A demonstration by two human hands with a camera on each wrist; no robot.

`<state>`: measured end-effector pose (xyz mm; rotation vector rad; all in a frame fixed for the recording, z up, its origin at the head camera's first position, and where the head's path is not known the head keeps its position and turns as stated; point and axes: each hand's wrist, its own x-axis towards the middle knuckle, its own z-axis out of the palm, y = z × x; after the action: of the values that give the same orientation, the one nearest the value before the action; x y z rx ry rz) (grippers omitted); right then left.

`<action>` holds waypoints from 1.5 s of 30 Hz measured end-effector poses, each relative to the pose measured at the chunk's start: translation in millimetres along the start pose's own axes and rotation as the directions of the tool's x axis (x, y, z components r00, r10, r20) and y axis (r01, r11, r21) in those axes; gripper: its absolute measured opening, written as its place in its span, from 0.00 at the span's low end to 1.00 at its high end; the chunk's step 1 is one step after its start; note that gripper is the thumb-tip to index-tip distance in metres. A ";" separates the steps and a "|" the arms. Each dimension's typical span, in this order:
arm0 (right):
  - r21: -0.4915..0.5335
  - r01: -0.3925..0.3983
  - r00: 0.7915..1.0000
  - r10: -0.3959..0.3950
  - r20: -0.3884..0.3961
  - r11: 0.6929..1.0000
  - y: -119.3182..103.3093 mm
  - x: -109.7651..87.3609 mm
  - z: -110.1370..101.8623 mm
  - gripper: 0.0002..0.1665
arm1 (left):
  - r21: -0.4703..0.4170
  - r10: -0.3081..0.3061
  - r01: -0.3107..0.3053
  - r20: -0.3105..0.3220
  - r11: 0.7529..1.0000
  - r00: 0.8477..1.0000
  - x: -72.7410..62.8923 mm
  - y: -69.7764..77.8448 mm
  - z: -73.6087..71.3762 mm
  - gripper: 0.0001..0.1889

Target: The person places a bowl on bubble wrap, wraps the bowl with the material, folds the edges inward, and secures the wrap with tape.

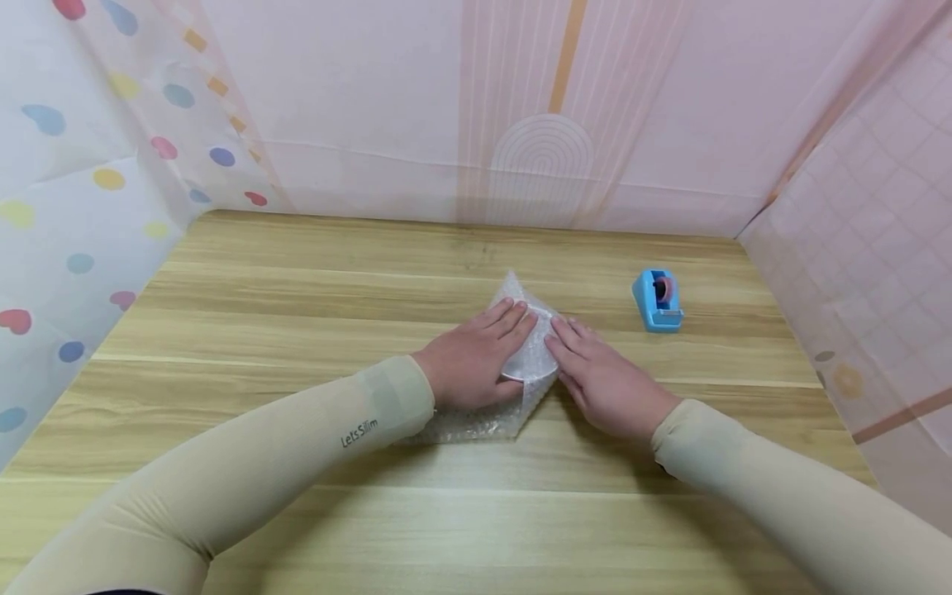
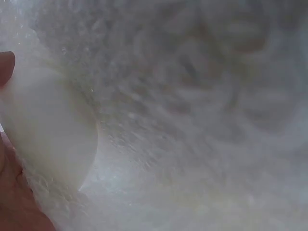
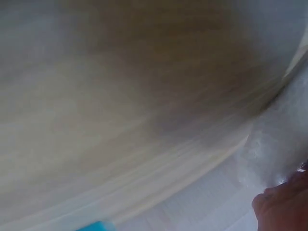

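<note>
A white round dish, likely a plate (image 1: 515, 367), lies on a sheet of bubble wrap (image 1: 483, 427), with part of the wrap folded over it. My left hand (image 1: 476, 355) rests on the wrap and the dish, its fingers extended toward the far side. At the dish's right edge my right hand (image 1: 606, 376) presses the folded wrap with nearly straight fingers. In the left wrist view the dish's smooth white surface (image 2: 53, 130) shows beside blurred bubble wrap. The right wrist view catches some wrap (image 3: 276, 139) by the fingers (image 3: 284, 204).
A light blue tape dispenser (image 1: 658, 302) with a roll of tape stands to the right, beyond my right hand. Under everything is a wood-grain table (image 1: 297, 281). Patterned sheets (image 1: 357, 107) hang along its back and sides.
</note>
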<state>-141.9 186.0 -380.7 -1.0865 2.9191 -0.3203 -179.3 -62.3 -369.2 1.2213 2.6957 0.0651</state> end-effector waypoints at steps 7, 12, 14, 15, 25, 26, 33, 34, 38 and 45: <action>-0.019 0.032 0.997 -0.030 0.068 0.999 -1.4 3.5 -1.7 0.34 | -0.010 0.014 -0.014 -0.003 1.000 1.000 -0.9 -1.2 -2.4 0.49; -0.041 0.038 0.996 -0.034 0.088 0.998 -2.6 6.8 -2.9 0.35 | -0.056 0.023 -0.022 0.020 0.998 1.000 -3.0 -4.3 -4.9 0.50; -0.044 0.036 0.995 -0.031 0.096 0.998 -2.7 7.8 -3.3 0.35 | -0.091 0.028 -0.025 0.031 0.996 0.999 -3.7 -6.6 -5.7 0.51; -0.044 0.035 0.995 -0.031 0.100 0.998 -2.5 8.2 -3.5 0.35 | -0.118 0.031 -0.027 0.033 0.993 0.999 -4.3 -8.0 -6.1 0.51; -0.036 0.089 0.990 -0.084 0.117 0.995 2.1 12.1 -4.7 0.37 | -0.321 0.056 -0.064 -0.034 0.945 0.998 -7.8 -20.9 -7.8 0.47; -0.041 0.095 0.989 -0.089 0.122 0.995 2.0 12.7 -4.9 0.37 | -0.331 0.056 -0.066 -0.041 0.941 0.998 -8.0 -21.5 -7.8 0.46; -0.114 0.178 0.980 -0.165 0.110 0.977 1.5 17.6 -6.8 0.39 | -0.363 0.052 -0.069 -0.056 0.929 0.997 -8.6 -24.2 -7.8 0.42; -0.124 0.190 0.978 -0.177 0.112 0.974 1.8 18.7 -7.4 0.39 | -0.362 0.053 -0.070 -0.057 0.929 0.997 -8.6 -24.5 -7.7 0.42; -0.165 0.232 0.968 -0.210 0.140 0.959 5.3 23.6 -10.6 0.40 | -0.364 0.059 -0.077 -0.060 0.928 0.996 -8.5 -25.2 -7.4 0.42; -0.229 0.257 0.960 -0.221 0.171 0.939 15.4 30.1 -15.8 0.43 | -0.347 0.073 -0.090 -0.062 0.934 0.995 -7.5 -25.9 -4.8 0.42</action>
<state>-176.0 180.7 -366.3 -1.4374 2.7545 0.1264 -194.5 -84.9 -366.3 1.2279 2.5222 0.5664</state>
